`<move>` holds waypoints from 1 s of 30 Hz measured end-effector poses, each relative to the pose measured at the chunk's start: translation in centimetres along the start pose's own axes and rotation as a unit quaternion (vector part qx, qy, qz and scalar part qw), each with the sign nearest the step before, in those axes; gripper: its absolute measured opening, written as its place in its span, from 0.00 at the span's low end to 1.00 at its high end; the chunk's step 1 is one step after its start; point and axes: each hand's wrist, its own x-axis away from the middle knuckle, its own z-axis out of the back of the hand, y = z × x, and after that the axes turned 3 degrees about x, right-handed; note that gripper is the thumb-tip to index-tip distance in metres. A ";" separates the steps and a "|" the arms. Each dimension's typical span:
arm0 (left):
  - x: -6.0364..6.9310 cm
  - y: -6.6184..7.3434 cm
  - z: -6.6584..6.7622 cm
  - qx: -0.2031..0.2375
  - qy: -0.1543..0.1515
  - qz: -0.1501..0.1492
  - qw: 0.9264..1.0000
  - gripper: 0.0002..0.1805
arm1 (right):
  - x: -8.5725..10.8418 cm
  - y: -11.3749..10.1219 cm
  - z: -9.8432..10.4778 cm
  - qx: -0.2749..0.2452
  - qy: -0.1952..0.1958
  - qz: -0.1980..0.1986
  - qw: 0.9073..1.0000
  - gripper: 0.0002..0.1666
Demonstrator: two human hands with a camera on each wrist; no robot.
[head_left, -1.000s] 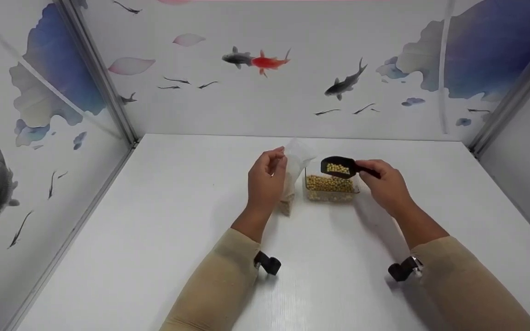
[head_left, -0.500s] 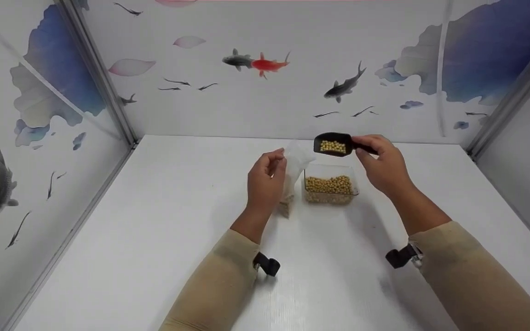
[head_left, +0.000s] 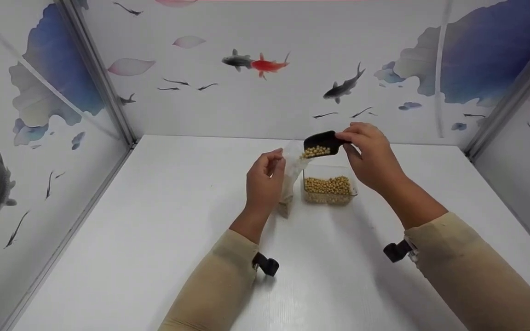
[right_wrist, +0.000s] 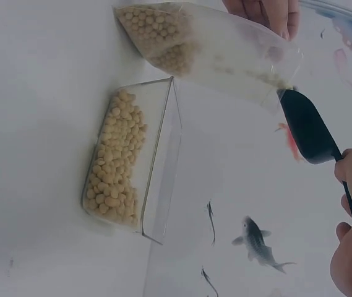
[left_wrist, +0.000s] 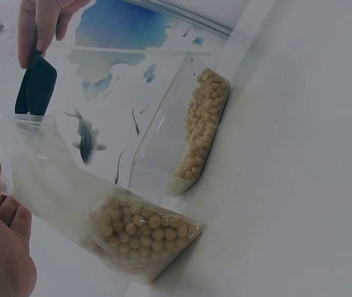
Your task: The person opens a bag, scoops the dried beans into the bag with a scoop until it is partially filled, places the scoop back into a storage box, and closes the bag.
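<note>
My left hand (head_left: 265, 179) pinches the upper edge of a clear plastic bag (left_wrist: 64, 185), which stands on the table with round yellow beans, like soybeans (left_wrist: 141, 229), in its bottom. With my right hand (head_left: 371, 154) I grip the handle of a black scoop (head_left: 322, 142). Its lip is tilted down at the bag's mouth, and beans lie at that front edge. Falling beans show inside the bag in the right wrist view. Just right of the bag sits a clear rectangular container (head_left: 353, 195) partly filled with the same beans.
A white table (head_left: 154, 239) lies under everything. White panels (head_left: 265, 105) printed with fish and lotus leaves close off the back and both sides, joined by metal corner posts (head_left: 104, 78).
My right hand raised the loaded scoop from above the container, then moved it left and tipped it at the bag's mouth. The left hand and bag stay almost still.
</note>
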 end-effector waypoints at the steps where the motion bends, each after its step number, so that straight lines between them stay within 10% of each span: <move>1: 0.0 0.0 0.0 0.001 -0.001 0.001 1.000 0.08 | 0.0 0.0 0.0 0.000 0.001 0.004 1.000 0.16; 10: 0.0 -0.2 0.1 -0.005 0.004 0.003 1.000 0.07 | 0.3 0.4 0.0 -0.012 -0.012 -0.029 0.999 0.17; 19: 0.0 -0.2 0.1 -0.004 0.002 0.006 1.000 0.07 | 1.9 3.2 -0.2 -0.082 -0.056 -0.166 0.981 0.20; 30: -0.1 -0.1 0.0 -0.006 -0.001 0.003 1.000 0.10 | 4.1 5.3 -1.8 -0.026 -0.143 -0.202 0.969 0.21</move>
